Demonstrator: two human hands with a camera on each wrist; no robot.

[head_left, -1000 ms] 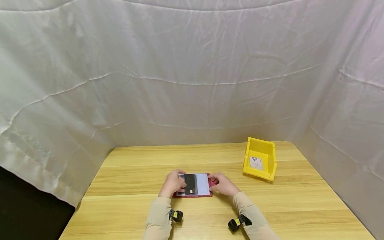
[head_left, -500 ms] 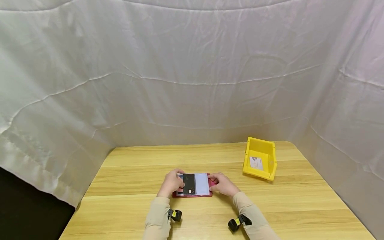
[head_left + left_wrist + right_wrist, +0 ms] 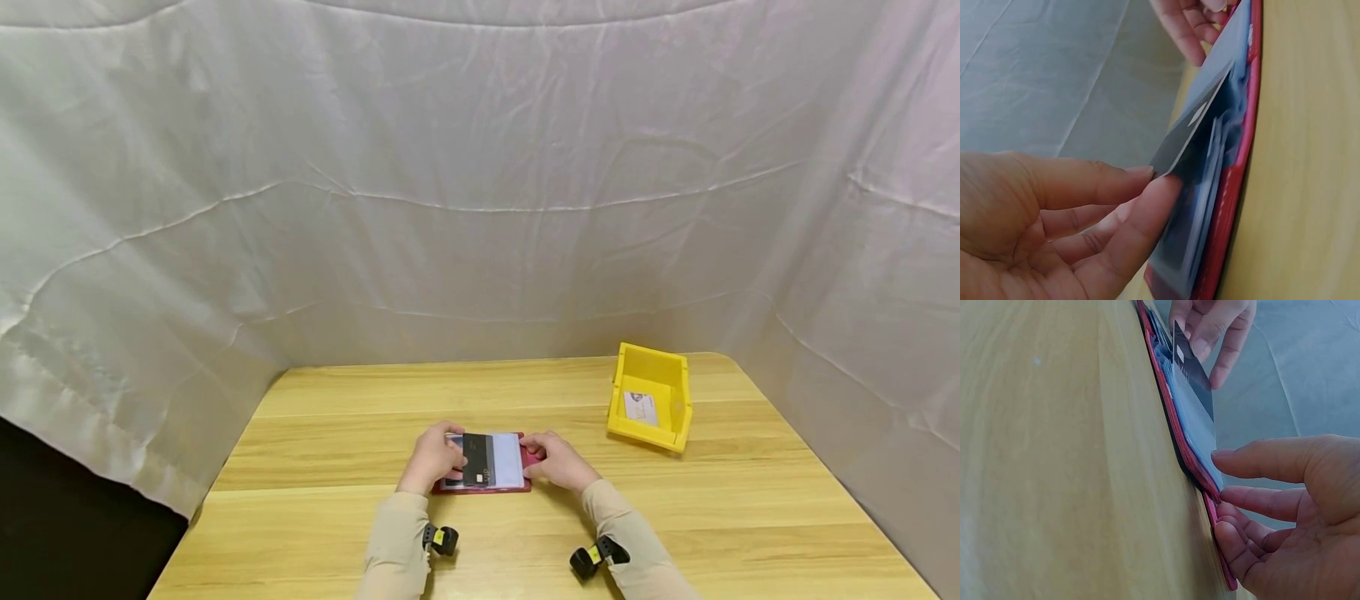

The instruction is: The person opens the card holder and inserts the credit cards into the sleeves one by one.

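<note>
An open card holder [image 3: 507, 463] with a red cover and clear plastic sleeves lies on the table in front of me. My left hand [image 3: 433, 457] pinches a black card [image 3: 475, 454] between thumb and fingers by its left edge. In the left wrist view the card [image 3: 1192, 128] stands tilted, its far end at a clear sleeve. At the holder's right end, my right hand [image 3: 561, 463] grips the edge, thumb on the sleeve side and fingers against the red cover [image 3: 1180, 428]. More sleeves lie layered under the left hand.
A yellow bin [image 3: 647, 434] stands at the back right of the wooden table [image 3: 360, 408], with a light printed card [image 3: 641, 408] inside it. Grey curtains [image 3: 480, 250] close off the back and sides. Each forearm wears a black wrist camera [image 3: 444, 541].
My left hand and the black card shift slightly left, then back right. The card's lettered right edge now shows less plainly at the sleeve. The right hand stays put.
</note>
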